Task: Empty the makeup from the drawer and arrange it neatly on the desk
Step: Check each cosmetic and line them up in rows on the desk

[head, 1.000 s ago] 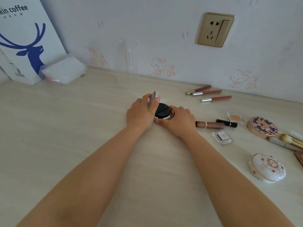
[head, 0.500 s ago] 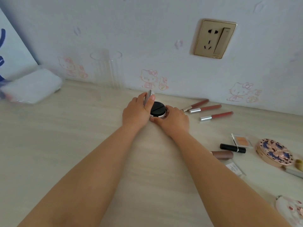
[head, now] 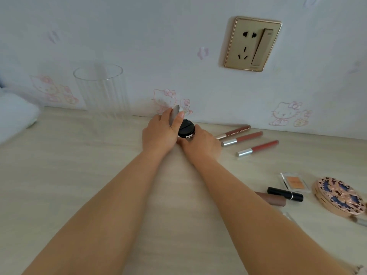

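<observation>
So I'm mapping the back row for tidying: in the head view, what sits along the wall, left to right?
White packet → clear ribbed glass → left hand → black round compact → right hand → three lip glosses.

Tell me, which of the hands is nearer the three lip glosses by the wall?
The right hand, just left of the lip glosses. The left hand sits farther left, beyond the black compact.
</observation>
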